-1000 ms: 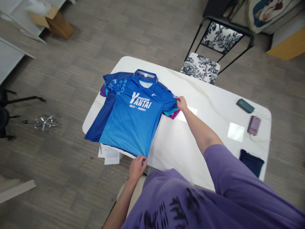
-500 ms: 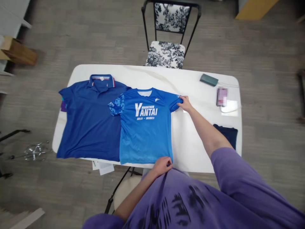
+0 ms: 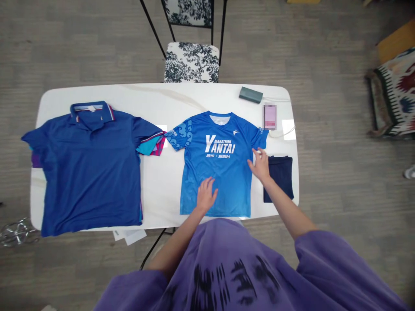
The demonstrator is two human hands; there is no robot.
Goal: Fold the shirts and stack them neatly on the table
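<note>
A bright blue T-shirt (image 3: 218, 172) with white "YANTAI" lettering lies flat, front up, on the white table (image 3: 162, 101). My left hand (image 3: 206, 195) rests open on its lower front, fingers spread. Open as well, my right hand (image 3: 260, 164) lies flat on the shirt's right side, just under the sleeve. A dark blue polo shirt (image 3: 87, 168) tops a stack of garments at the table's left end, with teal and pink sleeves poking out beneath it.
A folded dark navy cloth (image 3: 279, 178) lies right of my right hand. A green case (image 3: 250, 94), a phone (image 3: 270, 116) and a white cable sit at the back right. A floral chair (image 3: 190, 60) stands behind the table; papers (image 3: 129, 236) lie on the floor.
The bright blue T-shirt has been slid right, off the polo stack, to the table's middle. Both hands let go of its sleeve and hem and now lie flat on it.
</note>
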